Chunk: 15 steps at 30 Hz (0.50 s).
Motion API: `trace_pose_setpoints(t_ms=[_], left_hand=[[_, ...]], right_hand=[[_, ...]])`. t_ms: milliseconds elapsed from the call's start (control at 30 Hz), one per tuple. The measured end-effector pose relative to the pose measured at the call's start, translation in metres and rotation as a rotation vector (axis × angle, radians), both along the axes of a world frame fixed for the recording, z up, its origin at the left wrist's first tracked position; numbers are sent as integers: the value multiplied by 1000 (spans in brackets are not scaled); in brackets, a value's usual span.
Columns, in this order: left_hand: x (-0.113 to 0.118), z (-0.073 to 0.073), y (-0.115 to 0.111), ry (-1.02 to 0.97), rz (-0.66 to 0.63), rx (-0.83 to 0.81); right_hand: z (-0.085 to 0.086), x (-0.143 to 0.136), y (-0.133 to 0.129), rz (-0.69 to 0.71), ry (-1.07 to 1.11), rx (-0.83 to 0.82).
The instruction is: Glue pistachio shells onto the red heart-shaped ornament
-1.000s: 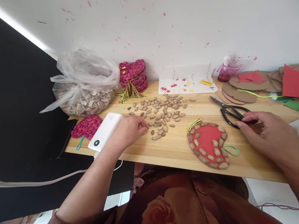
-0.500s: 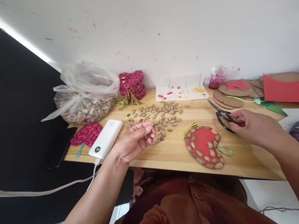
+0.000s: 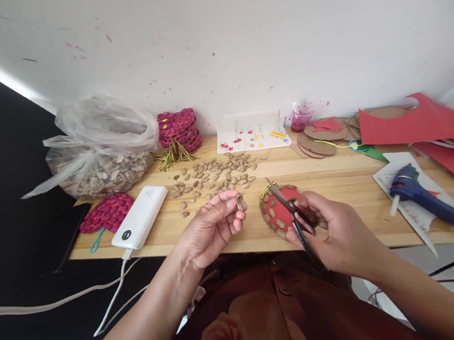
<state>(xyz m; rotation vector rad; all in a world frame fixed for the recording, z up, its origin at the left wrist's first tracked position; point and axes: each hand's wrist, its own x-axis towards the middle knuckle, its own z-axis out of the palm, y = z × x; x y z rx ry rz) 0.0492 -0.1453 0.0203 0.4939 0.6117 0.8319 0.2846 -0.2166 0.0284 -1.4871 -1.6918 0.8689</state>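
My left hand (image 3: pixel 213 228) pinches a small brown shell (image 3: pixel 240 202), perhaps a nut shell, between thumb and forefinger. In my right hand (image 3: pixel 337 230) is a pair of black-handled scissors (image 3: pixel 281 196), blades pointing up and to the left. Beneath the scissors lies a red shape (image 3: pixel 287 191) edged with glued brown shells, partly hidden by my right hand. A yellow-green tassel (image 3: pixel 268 189) shows at its upper left. Loose brown shells (image 3: pixel 227 171) are scattered on the table beyond my left hand.
At left are a clear plastic bag of shells (image 3: pixel 105 172), a magenta ornament (image 3: pixel 105 213) and a cabled white power bank (image 3: pixel 141 217). Stacked magenta pieces (image 3: pixel 180 130) and a star-covered sheet (image 3: pixel 251 133) stand behind. A blue glue gun (image 3: pixel 431 199) and red sheets (image 3: pixel 388 123) lie right.
My right hand has brought the scissors left, over the red shape and near my left hand. The shell stays in my left hand. The view has shifted right, showing the glue gun more fully.
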Motion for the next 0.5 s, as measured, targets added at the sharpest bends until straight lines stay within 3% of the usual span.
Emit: trace_pose_setpoints(t_ms=[100, 233, 500], left_hand=[[2, 0, -7, 26, 37, 13], [5, -1, -12, 36, 100, 22], [8, -5, -20, 39, 166, 34]], right_hand=[[3, -10, -5, 59, -187, 63], [3, -18, -5, 38, -420, 96], [1, -31, -7, -7, -610, 169]])
